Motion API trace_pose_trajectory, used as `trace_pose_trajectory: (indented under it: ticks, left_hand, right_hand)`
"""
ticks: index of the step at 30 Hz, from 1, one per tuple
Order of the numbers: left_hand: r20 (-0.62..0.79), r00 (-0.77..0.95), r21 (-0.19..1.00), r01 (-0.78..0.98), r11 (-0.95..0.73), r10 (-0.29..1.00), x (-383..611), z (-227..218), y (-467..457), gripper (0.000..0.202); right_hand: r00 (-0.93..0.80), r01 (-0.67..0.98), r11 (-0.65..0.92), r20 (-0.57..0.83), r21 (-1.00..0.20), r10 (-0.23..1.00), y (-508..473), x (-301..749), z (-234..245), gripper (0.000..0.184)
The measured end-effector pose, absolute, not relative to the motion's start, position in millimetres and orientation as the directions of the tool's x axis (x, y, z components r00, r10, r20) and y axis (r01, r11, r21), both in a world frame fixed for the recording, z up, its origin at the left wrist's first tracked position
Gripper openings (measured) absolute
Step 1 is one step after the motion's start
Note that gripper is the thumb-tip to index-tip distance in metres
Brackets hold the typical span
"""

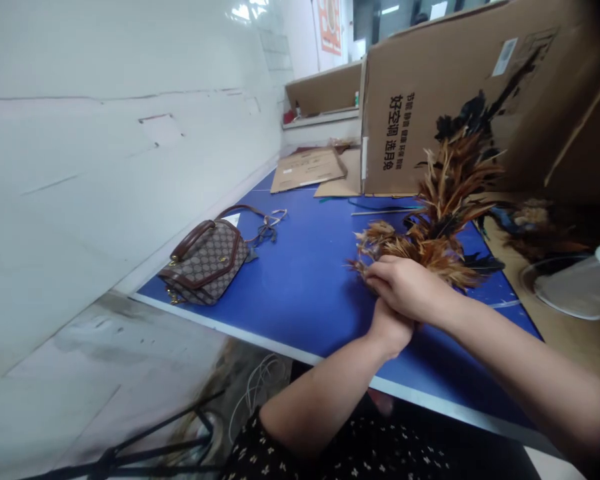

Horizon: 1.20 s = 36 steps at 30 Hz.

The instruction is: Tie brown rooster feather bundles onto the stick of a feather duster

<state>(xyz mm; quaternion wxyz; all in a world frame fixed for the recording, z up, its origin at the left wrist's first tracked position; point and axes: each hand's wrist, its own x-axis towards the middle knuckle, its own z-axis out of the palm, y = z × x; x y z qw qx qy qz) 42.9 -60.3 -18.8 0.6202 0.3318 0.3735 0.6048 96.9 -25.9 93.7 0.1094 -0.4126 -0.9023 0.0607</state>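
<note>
A bunch of brown, orange and black feathers (443, 200) lies across the blue table (305, 280), fanning up toward a large cardboard box (430, 87). My right hand (405, 287) is closed over the near end of the bunch, fingers curled round the quills. My left hand (387, 330) sits directly beneath it, mostly covered by the right hand, and appears to grip the same end; its fingers are hidden.
A brown checked handbag (205, 263) with a strap rests at the table's left corner. Flattened cardboard (307, 167) lies at the far end. A clear plastic container (575, 283) and more feathers (535, 230) are at the right. A white wall runs along the left.
</note>
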Motion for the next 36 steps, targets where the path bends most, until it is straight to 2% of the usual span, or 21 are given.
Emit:
trace_pose_trajectory:
  ticks: [1,4,8,10,12,14,15,17,19,22,25,29,33,36]
  left_hand:
    - [-0.064,-0.002,0.872,-0.486,0.055,0.998,43.4,-20.2,-61.0,0.029]
    - [-0.037,0.046,0.927,-0.371,0.052,0.998,40.6,-24.1,-62.9,0.027]
    - [-0.046,0.072,0.949,-0.307,0.066,0.996,36.6,-29.0,-62.8,0.033]
    - [-0.066,0.07,0.95,-0.302,0.084,0.995,35.4,-28.9,-62.7,0.034]
    - [-0.076,0.083,0.947,-0.305,0.098,0.994,33.5,-25.5,-63.6,0.037]
    - [-0.08,0.111,0.941,-0.32,0.112,0.991,30.5,-19.8,-65.3,0.041]
    - [-0.082,0.123,0.935,-0.334,0.119,0.989,28.8,-16.9,-66.1,0.042]
    - [-0.084,0.144,0.915,-0.381,0.134,0.986,25.7,-12.9,-67.0,0.045]
    - [-0.086,0.156,0.89,-0.432,0.146,0.984,23.3,-12.0,-66.6,0.045]
    - [-0.1,0.149,0.884,-0.441,0.156,0.984,20.7,-13.1,-65.0,0.044]
    - [-0.065,0.091,0.911,-0.4,0.097,0.994,18.1,-11.3,-64.3,0.042]
    - [0.04,0.031,0.944,-0.327,-0.028,0.999,15.0,-4.8,-65.8,0.039]
    - [0.179,0.009,0.958,-0.231,-0.172,0.984,11.2,-1.5,-67.7,0.039]
    - [0.251,-0.015,0.954,-0.167,-0.25,0.968,7.5,-1.1,-68.1,0.042]
  right_hand:
    - [-0.617,0.782,0.614,0.002,-0.106,0.787,-15.6,85.7,92.6,0.024]
    - [-0.576,0.816,0.578,-0.142,-0.029,0.805,11.1,60.5,81.9,0.019]
    - [-0.566,0.812,0.584,-0.286,-0.028,0.773,26.8,45.9,65.2,0.009]
    - [-0.583,0.801,0.595,-0.308,-0.065,0.752,27.5,46.0,63.7,0.006]
    - [-0.616,0.783,0.613,-0.268,-0.102,0.741,24.8,51.8,69.6,0.013]
    - [-0.651,0.754,0.622,-0.115,-0.21,0.751,18.3,64.4,82.4,0.022]
    - [-0.646,0.72,0.617,0.019,-0.318,0.764,13.3,73.4,90.5,0.026]
    - [-0.525,0.594,0.553,0.239,-0.584,0.817,-0.3,95.7,106.5,0.035]
    - [-0.353,0.465,0.448,0.304,-0.764,0.885,-16.8,121.5,116.5,0.04]
    - [-0.089,0.402,0.371,0.368,-0.837,0.926,-38.5,158.7,108.9,0.039]
    - [0.113,0.388,0.312,0.381,-0.867,0.918,-46.2,183.3,75.9,0.036]
    - [0.177,0.207,0.292,0.329,-0.934,0.928,-39.9,183.0,28.5,0.03]
    - [0.149,0.086,0.221,0.232,-0.971,0.961,-38.3,157.8,9.2,0.031]
    - [0.07,0.156,0.121,0.133,-0.98,0.989,-41.5,148.7,5.9,0.033]
